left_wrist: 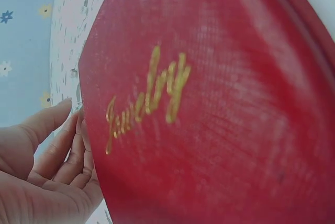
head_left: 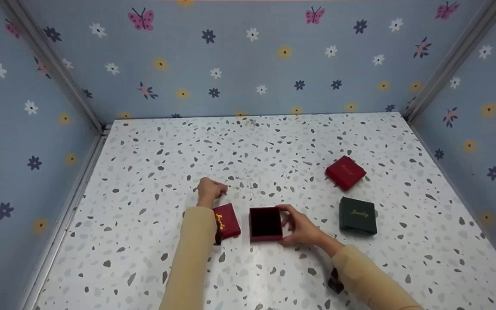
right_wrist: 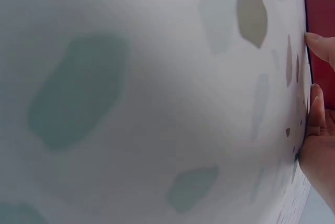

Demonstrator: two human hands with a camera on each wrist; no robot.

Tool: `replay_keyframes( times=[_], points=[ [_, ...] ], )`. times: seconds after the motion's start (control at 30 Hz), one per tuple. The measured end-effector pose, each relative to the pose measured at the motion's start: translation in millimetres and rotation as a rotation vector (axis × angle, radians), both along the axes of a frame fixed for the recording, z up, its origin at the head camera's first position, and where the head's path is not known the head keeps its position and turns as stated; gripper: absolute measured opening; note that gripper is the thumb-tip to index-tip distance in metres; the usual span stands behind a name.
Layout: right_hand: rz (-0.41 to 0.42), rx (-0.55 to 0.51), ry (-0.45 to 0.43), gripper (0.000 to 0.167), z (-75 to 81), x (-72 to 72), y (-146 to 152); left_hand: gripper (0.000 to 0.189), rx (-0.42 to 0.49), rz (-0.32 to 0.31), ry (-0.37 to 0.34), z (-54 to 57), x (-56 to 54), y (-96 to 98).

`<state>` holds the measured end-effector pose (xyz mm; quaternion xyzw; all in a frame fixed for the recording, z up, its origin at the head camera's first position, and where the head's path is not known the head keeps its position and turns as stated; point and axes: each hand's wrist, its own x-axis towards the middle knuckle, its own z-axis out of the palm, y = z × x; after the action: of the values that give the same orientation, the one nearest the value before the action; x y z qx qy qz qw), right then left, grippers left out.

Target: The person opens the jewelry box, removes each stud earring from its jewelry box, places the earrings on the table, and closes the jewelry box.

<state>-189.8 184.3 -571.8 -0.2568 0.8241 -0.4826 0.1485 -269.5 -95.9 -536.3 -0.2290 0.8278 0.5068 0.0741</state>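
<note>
My right hand grips the right side of an open red jewelry box with a dark lining, thumb at its near corner and fingers at the far one. In the right wrist view, the thumb and fingers press the red box wall. My left hand reaches past a red lid with gold "Jewelry" lettering, partly hidden by the sleeve. In the left wrist view, the left thumb and index fingertip come close together low over the table; I cannot tell whether they pinch something.
Several thin, wiry pieces lie on the speckled table right of my left hand. A closed red box and a dark green "Jewelry" box stand at the right. Flower-patterned walls border the table.
</note>
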Motion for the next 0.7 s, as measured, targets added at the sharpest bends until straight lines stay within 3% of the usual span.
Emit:
replay_keyframes(
  times=[0.13,0.27,0.53,0.7],
  points=[
    [-0.002,0.007,0.010,0.088,0.4,0.6,-0.1,0.016,0.069,0.014,-0.027,-0.8,-0.8,-1.5],
    [0.003,-0.001,0.025,0.088,0.4,0.8,0.1,0.020,0.075,0.003,-0.058,0.1,-1.0,-3.6],
    [0.047,-0.075,0.086,0.085,-0.5,0.9,0.7,0.029,-0.004,-0.084,-0.044,9.6,5.6,-8.0],
    [0.013,-0.029,0.028,0.087,1.5,1.4,-0.7,0.033,-0.059,-0.148,-0.041,16.7,12.0,-8.9]
  ],
)
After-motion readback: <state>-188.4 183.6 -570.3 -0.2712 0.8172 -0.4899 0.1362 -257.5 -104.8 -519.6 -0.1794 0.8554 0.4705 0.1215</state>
